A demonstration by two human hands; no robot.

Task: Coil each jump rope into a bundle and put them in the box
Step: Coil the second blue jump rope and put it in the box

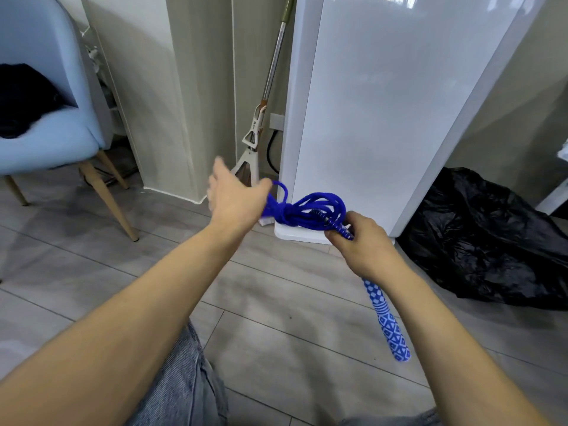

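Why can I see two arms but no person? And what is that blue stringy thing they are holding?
The camera sits on the person's head and looks forward and down, so you see what they see: their own two arms reaching out. That is why there is no face.

The blue stringy thing is a jump rope, already wound into a loose bundle. The right hand has its grip around one end, near a handle, and a blue and white patterned handle hangs down below that hand. The left hand is at the other end of the bundle; it is blurred, so I cannot tell just how it holds the rope.

Nothing lies on a table here. Below is a grey wooden floor, with a light blue chair on the left, a mop leaning by the wall, a tall white appliance and a black plastic bag.
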